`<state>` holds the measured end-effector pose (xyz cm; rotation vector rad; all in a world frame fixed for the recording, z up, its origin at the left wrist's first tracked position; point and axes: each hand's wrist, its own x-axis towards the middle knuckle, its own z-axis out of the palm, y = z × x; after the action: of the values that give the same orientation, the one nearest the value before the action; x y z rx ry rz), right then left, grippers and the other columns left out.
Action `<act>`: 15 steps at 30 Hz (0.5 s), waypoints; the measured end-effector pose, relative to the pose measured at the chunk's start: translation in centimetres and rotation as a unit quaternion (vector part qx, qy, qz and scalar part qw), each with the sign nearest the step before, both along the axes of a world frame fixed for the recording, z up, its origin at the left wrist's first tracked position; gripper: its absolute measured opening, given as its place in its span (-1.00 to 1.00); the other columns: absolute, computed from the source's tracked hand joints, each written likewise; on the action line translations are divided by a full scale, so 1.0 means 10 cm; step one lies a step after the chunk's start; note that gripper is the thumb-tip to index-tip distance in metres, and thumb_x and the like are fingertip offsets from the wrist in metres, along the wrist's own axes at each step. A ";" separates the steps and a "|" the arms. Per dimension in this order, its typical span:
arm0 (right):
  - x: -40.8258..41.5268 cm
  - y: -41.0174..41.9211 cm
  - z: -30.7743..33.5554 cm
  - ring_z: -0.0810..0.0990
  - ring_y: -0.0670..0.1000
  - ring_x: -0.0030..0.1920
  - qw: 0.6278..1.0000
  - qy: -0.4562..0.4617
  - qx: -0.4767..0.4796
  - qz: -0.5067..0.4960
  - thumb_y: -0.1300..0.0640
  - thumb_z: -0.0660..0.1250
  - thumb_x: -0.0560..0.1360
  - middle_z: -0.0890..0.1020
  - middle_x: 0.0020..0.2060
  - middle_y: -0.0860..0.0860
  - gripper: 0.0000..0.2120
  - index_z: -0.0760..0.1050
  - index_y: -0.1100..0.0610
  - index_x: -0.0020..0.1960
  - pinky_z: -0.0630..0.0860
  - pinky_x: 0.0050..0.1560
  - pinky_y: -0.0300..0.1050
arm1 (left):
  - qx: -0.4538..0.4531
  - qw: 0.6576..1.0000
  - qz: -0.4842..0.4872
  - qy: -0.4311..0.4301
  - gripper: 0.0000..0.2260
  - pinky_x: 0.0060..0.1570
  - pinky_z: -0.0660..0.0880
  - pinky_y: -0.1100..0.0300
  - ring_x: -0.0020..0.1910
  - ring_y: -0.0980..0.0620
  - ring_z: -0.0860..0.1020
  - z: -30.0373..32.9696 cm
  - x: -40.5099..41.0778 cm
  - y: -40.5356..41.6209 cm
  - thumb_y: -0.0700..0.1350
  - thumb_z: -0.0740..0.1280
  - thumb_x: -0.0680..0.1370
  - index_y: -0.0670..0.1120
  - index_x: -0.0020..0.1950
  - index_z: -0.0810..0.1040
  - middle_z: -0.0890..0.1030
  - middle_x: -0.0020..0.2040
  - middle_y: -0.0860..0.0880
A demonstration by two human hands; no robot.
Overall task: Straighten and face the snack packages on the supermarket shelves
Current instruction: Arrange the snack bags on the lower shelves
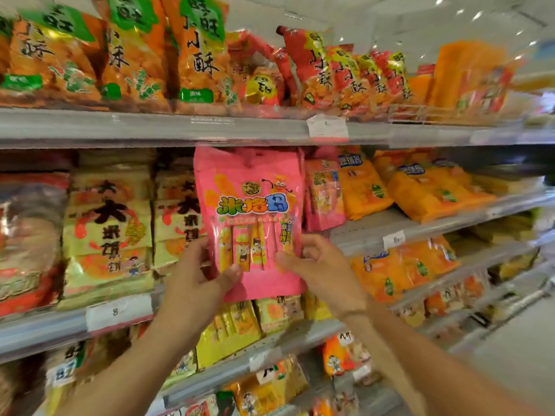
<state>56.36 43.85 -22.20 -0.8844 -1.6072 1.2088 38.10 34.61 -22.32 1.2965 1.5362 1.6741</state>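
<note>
A pink snack bag (250,202) with cartoon stick figures is held upright, facing me, in front of the second shelf. My left hand (199,276) grips its lower left edge, thumb on the front. My right hand (318,265) grips its lower right edge. The bag's top sits just under the upper shelf rail (180,130). More pink bags (322,195) stand behind it and to the right.
Yellow-green rice cracker bags (108,226) stand left of the pink bag. Orange bags (420,190) lie tilted on the shelf to the right. Orange and red bags (195,52) fill the top shelf. Yellow packs (231,328) sit on lower shelves. Price tags (327,126) hang on the rails.
</note>
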 end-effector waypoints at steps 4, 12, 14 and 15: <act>0.51 0.43 -0.05 0.68 -0.09 -0.19 0.999 0.023 -0.027 0.011 0.12 0.55 0.35 0.70 -0.21 -0.04 -0.69 0.54 0.12 0.03 0.55 -0.27 -0.24 | -0.012 0.999 -0.024 0.046 -0.53 -0.10 0.64 0.08 0.01 0.09 0.65 -0.06 0.41 0.36 0.06 0.49 0.37 0.16 0.24 0.45 0.64 0.07 0.11; 1.31 1.84 0.02 0.64 -0.06 -0.24 0.999 0.038 0.009 0.008 0.23 0.56 0.33 0.65 -0.28 -0.04 -0.69 0.49 0.08 -0.04 0.58 -0.25 -0.08 | -0.002 0.982 0.024 0.187 -0.43 0.27 0.42 0.15 0.23 0.35 0.45 -0.05 1.33 1.30 0.13 0.39 0.49 0.25 0.43 0.22 0.44 0.30 0.29; 1.38 2.16 0.02 0.62 -0.01 -0.16 0.999 0.031 0.031 -0.003 0.22 0.57 0.33 0.64 -0.15 0.02 -0.68 0.49 0.07 -0.03 0.57 -0.14 -0.03 | -0.014 0.976 0.044 0.213 -0.36 0.28 0.34 0.22 0.26 0.34 0.37 -0.10 1.46 1.49 -0.02 0.37 0.56 0.15 0.54 0.10 0.33 0.37 0.26; 1.40 2.30 0.02 0.64 -0.03 -0.15 0.999 0.026 0.037 0.000 0.20 0.58 0.32 0.65 -0.11 0.01 -0.66 0.49 0.07 -0.02 0.59 -0.16 -0.10 | -0.031 0.972 0.050 0.226 -0.34 0.28 0.29 0.25 0.30 0.30 0.32 -0.12 1.52 1.56 -0.05 0.35 0.57 0.13 0.56 0.05 0.28 0.40 0.23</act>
<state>70.39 66.85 -22.05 -0.8006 -1.5995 1.1559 53.28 50.17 -23.56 1.6725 1.9216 1.4352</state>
